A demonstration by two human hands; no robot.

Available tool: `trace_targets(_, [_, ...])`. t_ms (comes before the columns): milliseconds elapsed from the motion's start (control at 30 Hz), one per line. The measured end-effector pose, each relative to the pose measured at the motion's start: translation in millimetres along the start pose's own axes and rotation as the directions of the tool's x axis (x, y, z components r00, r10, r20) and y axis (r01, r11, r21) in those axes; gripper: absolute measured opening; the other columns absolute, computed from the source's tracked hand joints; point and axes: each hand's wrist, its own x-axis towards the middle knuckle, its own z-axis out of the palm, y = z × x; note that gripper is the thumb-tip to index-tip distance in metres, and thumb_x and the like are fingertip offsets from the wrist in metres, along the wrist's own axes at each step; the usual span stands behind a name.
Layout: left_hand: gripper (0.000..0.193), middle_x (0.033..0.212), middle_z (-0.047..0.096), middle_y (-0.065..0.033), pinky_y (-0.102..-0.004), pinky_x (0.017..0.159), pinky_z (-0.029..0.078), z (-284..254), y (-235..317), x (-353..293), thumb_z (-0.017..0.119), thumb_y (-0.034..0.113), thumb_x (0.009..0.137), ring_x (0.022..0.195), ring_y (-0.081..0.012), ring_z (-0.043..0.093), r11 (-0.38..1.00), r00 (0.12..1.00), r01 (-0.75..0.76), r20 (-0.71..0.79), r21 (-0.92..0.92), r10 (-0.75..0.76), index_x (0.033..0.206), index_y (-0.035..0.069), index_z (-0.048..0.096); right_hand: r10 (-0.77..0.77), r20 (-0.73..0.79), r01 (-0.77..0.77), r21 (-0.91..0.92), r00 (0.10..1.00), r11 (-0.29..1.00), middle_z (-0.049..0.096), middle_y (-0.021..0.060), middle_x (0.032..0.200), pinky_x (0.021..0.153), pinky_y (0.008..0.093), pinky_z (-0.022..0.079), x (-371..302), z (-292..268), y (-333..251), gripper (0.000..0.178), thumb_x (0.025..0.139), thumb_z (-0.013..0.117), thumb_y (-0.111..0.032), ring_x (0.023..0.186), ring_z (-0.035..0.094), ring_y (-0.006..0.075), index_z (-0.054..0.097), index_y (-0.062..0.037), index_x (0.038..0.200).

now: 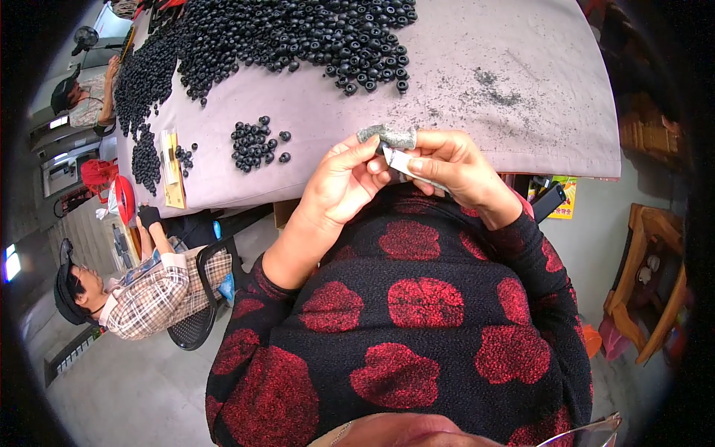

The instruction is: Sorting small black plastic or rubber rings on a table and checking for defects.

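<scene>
My left hand (339,179) is closed in a pinch, its thumb pressing a small black bead (382,147) that is mostly hidden by the fingers. A grey, dark-speckled, sleeve-like cover (398,137) lies across the fingertips; which finger wears it I cannot tell. In my right hand (462,171) is a white-handled cutter knife (410,165), its tip against the bead by the left thumb. Both hands meet over the table's near edge. Just beyond and to the left, a small cluster of black beads (255,145) rests on the cloth.
A large heap of black beads (298,37) covers the far left of the cloth-covered table (462,52). Dark shavings (495,89) are scattered at the right. One person (149,290) sits at the left, another (89,104) farther off. A wooden stand (648,276) is at right.
</scene>
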Motion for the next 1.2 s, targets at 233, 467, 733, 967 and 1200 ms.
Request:
trace_targets(233, [0.013, 0.08, 0.062, -0.0055, -0.0284, 0.066, 0.053, 6, 0, -2, 0.057, 0.011, 0.095, 0.068, -0.0131, 0.059, 1.0, 1.0, -0.015, -0.008, -0.025, 0.015, 0.101, 0.0, 0.06, -0.034, -0.013, 0.034, -0.028, 0.999, 0.999, 0.056, -0.0053, 0.067, 0.051, 0.0176, 0.038, 2, -5, 6, 0.02, 0.093, 0.06, -0.015, 0.057, 0.048, 0.0019, 0.066, -0.0022, 0.106])
trace_targets(467, [0.014, 0.086, 0.064, -0.004, -0.0254, 0.068, 0.05, -1, 10, -8, 0.063, 0.005, 0.09, 0.071, -0.012, 0.059, 0.563, 0.836, -0.414, 0.055, 0.715, 0.545, 0.103, 0.0, 0.063, -0.039, -0.012, 0.039, 0.039, 0.999, 0.998, 0.06, 0.0007, 0.082, 0.052, 0.0182, 0.039, 2, -2, 2, 0.03, 0.093, 0.058, -0.01, 0.06, 0.049, 0.0049, 0.059, 0.0033, 0.12])
trace_targets(733, [0.012, 0.092, 0.063, -0.0113, -0.0394, 0.077, 0.047, -49, 67, -21, 0.07, 0.008, 0.077, 0.087, -0.0314, 0.057, -0.652, 0.595, 0.013, 0.518, 0.758, 0.614, 0.088, 0.004, 0.068, -0.021, -0.052, 0.027, 0.107, 0.998, 0.994, 0.059, 0.0031, 0.083, 0.045, 0.0189, 0.036, 0, -2, 4, 0.034, 0.093, 0.059, -0.009, 0.058, 0.049, 0.0066, 0.056, 0.0031, 0.125])
trace_targets(967, [0.018, 0.091, 0.064, -0.0116, -0.0389, 0.076, 0.047, -32, 107, 7, 0.071, 0.017, 0.08, 0.086, -0.0312, 0.058, -0.629, 0.502, 0.005, 0.542, 0.778, 0.674, 0.092, 0.004, 0.067, -0.019, -0.019, 0.021, 0.123, 1.0, 0.992, 0.06, 0.0005, 0.084, 0.049, 0.0186, 0.039, 1, -1, -1, 0.035, 0.093, 0.057, -0.006, 0.063, 0.052, 0.0061, 0.055, 0.0033, 0.126])
trace_targets(1200, [0.016, 0.083, 0.063, -0.0107, -0.0396, 0.066, 0.049, -41, 137, 57, 0.07, 0.017, 0.08, 0.078, -0.0278, 0.061, -0.559, 0.644, 0.064, 0.394, 0.827, 0.656, 0.087, 0.005, 0.063, 0.001, -0.029, 0.003, 0.14, 1.0, 0.99, 0.06, 0.0008, 0.082, 0.049, 0.0189, 0.039, 1, -2, -1, 0.03, 0.093, 0.058, -0.008, 0.062, 0.052, 0.0062, 0.058, 0.0031, 0.121])
